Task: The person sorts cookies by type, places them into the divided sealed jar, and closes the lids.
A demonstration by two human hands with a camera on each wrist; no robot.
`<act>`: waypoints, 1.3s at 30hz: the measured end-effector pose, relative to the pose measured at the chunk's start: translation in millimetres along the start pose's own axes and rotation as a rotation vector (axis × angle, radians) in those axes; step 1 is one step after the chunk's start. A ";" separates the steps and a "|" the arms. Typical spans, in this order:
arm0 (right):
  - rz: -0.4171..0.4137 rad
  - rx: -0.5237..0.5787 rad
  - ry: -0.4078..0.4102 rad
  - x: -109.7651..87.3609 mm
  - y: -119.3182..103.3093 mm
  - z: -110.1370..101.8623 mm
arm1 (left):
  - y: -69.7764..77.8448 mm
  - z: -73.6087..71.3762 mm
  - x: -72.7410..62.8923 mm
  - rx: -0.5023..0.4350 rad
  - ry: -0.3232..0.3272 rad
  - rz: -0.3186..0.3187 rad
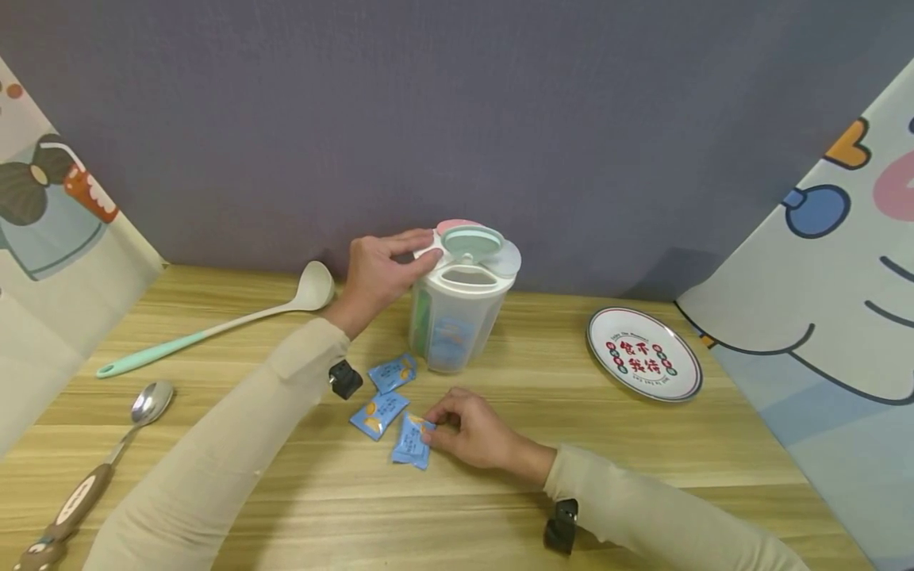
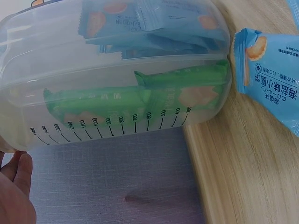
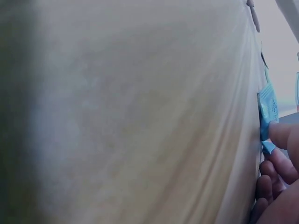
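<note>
A clear storage container [image 1: 464, 325] stands upright by the back wall, its round lid fitted with coloured flaps. My left hand [image 1: 382, 274] holds the lid's left edge between thumb and fingers; in the left wrist view only part of the left hand [image 2: 16, 186] shows beside the container. Through its wall I see blue snack packets [image 2: 154, 28] and green packets [image 2: 187, 88] in separate compartments. My right hand [image 1: 474, 432] pinches a blue snack packet [image 1: 412, 438] at the table. Two more blue packets, a near one [image 1: 378, 414] and a far one [image 1: 393, 373], lie between the hands.
On the left lie a ladle [image 1: 314, 285] with a mint handle and a metal spoon [image 1: 151, 403] with a brown handle. A white plate [image 1: 645, 354] with red characters lies at the right. A grey wall [image 1: 457, 119] closes off the wooden table's back.
</note>
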State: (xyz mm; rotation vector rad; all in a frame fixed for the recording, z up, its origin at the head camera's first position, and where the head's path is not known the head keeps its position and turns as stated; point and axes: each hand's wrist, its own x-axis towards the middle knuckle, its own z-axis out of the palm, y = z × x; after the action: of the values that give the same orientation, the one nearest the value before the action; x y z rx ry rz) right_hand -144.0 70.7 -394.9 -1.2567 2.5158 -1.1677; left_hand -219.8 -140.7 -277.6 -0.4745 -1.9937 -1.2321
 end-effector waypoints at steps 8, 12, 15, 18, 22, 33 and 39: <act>0.079 0.072 0.008 -0.4 1.1 -0.8 | 0.3 -0.4 -0.1 0.002 -0.004 -0.008; 0.108 0.080 0.008 -0.7 0.8 -1.3 | 0.8 -0.8 -0.6 0.009 -0.003 -0.002; 0.120 0.082 0.011 -0.7 1.7 -1.7 | 1.3 -0.5 -0.6 0.002 -0.003 -0.003; 0.112 0.085 0.022 -0.6 3.2 -1.9 | 0.8 0.1 -0.1 0.000 -0.006 -0.008; 0.078 0.104 0.046 -1.2 5.2 -2.6 | 0.1 0.5 0.2 0.002 -0.015 -0.022; 0.034 0.113 0.114 -11.0 5.9 -16.9 | -0.8 2.0 -0.7 -0.006 -0.012 -0.025; -0.036 0.100 0.196 -12.9 8.3 -30.0 | -1.6 2.9 -0.6 -0.010 -0.014 -0.022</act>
State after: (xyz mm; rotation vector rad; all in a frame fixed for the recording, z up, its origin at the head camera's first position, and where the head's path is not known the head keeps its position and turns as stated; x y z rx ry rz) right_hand -152.8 100.8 -382.5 -1.2223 2.5389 -1.4730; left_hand -221.5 -138.9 -279.8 -0.4685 -2.0108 -1.2559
